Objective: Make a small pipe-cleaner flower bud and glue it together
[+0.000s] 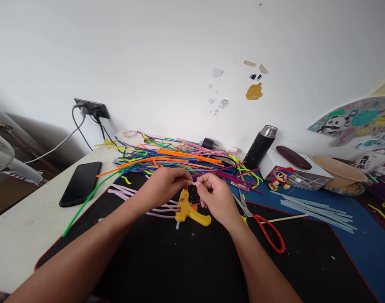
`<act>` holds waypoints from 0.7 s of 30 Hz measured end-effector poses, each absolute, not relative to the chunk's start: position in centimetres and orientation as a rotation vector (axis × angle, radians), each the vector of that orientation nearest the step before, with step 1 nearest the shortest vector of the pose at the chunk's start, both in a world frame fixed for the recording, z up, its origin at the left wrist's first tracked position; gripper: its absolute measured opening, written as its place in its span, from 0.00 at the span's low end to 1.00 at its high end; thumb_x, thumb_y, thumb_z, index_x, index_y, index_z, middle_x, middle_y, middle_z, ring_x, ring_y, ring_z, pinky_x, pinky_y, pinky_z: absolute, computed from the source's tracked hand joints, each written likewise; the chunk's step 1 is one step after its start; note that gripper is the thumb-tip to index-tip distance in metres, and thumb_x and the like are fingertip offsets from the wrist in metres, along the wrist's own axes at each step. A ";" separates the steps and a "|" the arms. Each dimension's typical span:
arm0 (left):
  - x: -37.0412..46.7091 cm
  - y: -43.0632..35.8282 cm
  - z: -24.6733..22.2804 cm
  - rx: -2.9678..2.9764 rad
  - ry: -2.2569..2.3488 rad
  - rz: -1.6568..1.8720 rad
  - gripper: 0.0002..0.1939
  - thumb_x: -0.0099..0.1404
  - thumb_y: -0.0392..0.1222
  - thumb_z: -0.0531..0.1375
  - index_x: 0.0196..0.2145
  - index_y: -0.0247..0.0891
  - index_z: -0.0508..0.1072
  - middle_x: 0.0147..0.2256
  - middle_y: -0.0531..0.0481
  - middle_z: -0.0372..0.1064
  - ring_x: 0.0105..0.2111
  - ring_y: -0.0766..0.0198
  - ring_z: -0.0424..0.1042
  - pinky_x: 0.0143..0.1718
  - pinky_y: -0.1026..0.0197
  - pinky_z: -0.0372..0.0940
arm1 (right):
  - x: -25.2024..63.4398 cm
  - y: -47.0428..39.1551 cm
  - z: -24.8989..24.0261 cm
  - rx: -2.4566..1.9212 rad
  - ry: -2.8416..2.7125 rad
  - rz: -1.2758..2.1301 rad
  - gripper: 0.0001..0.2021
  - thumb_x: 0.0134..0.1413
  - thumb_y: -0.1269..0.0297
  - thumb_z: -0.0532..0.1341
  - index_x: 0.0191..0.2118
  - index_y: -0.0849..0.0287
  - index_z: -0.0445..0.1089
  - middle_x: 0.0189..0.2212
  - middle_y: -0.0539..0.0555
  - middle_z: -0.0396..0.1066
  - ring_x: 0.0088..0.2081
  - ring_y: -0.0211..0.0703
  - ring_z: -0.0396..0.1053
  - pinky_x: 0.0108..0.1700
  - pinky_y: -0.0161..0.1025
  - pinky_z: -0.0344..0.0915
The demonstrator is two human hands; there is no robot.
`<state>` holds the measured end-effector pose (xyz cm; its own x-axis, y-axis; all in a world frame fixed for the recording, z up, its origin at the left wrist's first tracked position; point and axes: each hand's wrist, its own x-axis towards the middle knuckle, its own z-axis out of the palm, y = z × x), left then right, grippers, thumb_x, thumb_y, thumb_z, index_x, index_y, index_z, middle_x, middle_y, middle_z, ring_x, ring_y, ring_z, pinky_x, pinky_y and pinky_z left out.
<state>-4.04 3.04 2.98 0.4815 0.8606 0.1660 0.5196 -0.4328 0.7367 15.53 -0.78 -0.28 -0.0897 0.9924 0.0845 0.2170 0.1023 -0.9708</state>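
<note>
My left hand [172,181] and my right hand [214,193] meet over the black mat [167,261], fingertips almost touching. Both are closed in a pinch on a short pale piece [194,183] that looks like a light pink pipe cleaner; my fingers hide most of it. Just below them lies a yellow glue gun [189,210] with a clear glue stick poking out of its back. Several lilac pipe cleaners [123,192] lie on the mat, partly behind my left arm. Right of my right hand are scissors [268,233] with red handles, blades spread.
A heap of colourful pipe cleaners [180,155] runs along the wall. A phone [80,184] lies at left. To the right stand a black thermos [260,147], a small figurine [280,179] and a bowl [338,168]. Glue sticks [317,212] and a wooden stick [287,219] lie there.
</note>
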 end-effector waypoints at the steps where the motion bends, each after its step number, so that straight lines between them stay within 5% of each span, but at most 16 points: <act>1: -4.1 3.1 2.9 2.146 1.142 0.715 0.09 0.70 0.42 0.61 0.36 0.42 0.81 0.32 0.56 0.81 0.33 0.63 0.78 0.35 0.65 0.64 | 15.6 -0.8 -0.3 -1.280 -1.503 1.066 0.05 0.62 0.61 0.62 0.36 0.54 0.69 0.18 0.41 0.62 0.18 0.36 0.62 0.24 0.34 0.58; 12: -4.8 3.7 2.4 2.841 0.969 0.587 0.11 0.73 0.36 0.59 0.37 0.42 0.82 0.32 0.50 0.80 0.33 0.59 0.76 0.32 0.60 0.60 | 15.5 -0.8 -0.6 -1.395 -1.844 0.768 0.02 0.55 0.69 0.61 0.33 0.55 0.68 0.19 0.42 0.60 0.21 0.37 0.58 0.25 0.34 0.52; 21: -4.2 3.0 3.1 2.181 1.188 0.685 0.10 0.70 0.45 0.60 0.37 0.41 0.81 0.31 0.52 0.80 0.30 0.61 0.75 0.31 0.63 0.62 | 15.6 -0.8 -0.3 -1.270 -1.515 1.006 0.08 0.65 0.56 0.61 0.37 0.54 0.70 0.21 0.44 0.64 0.20 0.39 0.64 0.24 0.36 0.60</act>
<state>-4.20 3.04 3.13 0.4775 0.8624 0.1679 0.5777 -0.4522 0.6795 15.62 -0.81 -0.33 -0.0772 0.9887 0.1284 0.2652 0.1445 -0.9533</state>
